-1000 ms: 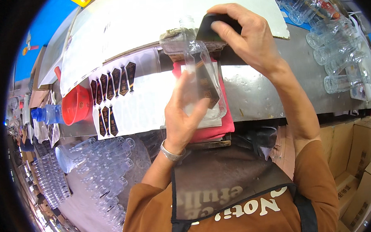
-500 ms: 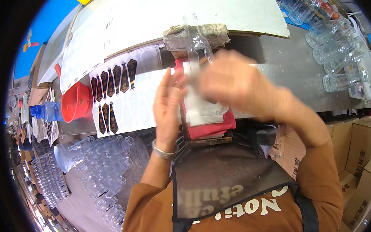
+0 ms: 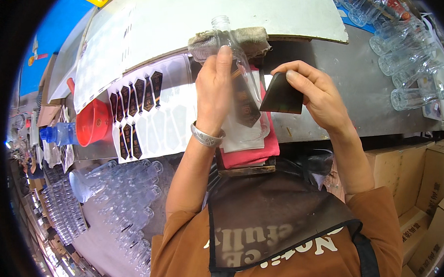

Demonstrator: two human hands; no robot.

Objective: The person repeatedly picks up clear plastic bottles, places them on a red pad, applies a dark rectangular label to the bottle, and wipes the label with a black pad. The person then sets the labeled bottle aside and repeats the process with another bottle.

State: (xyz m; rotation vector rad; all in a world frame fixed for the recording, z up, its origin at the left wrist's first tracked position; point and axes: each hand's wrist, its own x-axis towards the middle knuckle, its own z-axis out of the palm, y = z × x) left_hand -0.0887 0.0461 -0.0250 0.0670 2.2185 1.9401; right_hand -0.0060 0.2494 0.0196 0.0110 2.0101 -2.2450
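Observation:
A clear glass bottle point(image 3: 221, 24) lies with its neck pointing away from me, propped on a grey cloth pad point(image 3: 253, 38). On its upper side sits a dark tie-shaped label point(image 3: 245, 105). My left hand point(image 3: 212, 89) is closed round the bottle's left side, thumb along the top; its other fingers are mostly hidden. Just right of the bottle, my right hand point(image 3: 326, 97) pinches a flat black scraper point(image 3: 283, 97) between thumb and fingers, apart from the label. Beneath the bottle are white paper or cloth and a red cloth point(image 3: 257, 157).
To the left lies a label sheet point(image 3: 175, 122) with several dark labels, beside a red basin point(image 3: 92, 126) and a blue-capped plastic bottle point(image 3: 61, 133). Clear glass bottles point(image 3: 119, 191) stand lower left; others point(image 3: 409, 68) lie at right. Cardboard boxes point(image 3: 407, 174) sit lower right.
My right hand has drawn back rightward from over the bottle, and the scraper now shows plainly. My left hand has moved onto the bottle. The dark label on it has come into view.

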